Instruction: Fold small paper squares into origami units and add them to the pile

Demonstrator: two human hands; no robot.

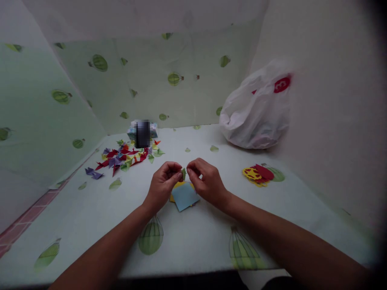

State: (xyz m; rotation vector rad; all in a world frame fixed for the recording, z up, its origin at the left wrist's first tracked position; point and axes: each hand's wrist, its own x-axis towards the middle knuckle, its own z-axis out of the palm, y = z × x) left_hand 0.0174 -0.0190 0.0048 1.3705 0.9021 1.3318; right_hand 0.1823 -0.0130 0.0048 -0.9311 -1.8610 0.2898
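Note:
A small piece of folded green paper [184, 174] stands between my two hands, above a stack of paper. My left hand [165, 183] pinches it from the left with thumb and fingertips. From the other side, my right hand [208, 180] is closed in a pinch at its right edge; the fingers partly hide where they meet it. Just below the fingers lies a light blue square sheet [185, 196], turned cornerwise. Yellow paper [172, 198] shows from under the blue sheet.
Several colourful folded paper cranes [127, 156] are heaped at the back left, before a tissue box [154, 129] and a blurred dark object [142, 134]. A full white plastic bag [255, 110] stands back right. Yellow and red paper cut-outs [262, 172] lie to the right.

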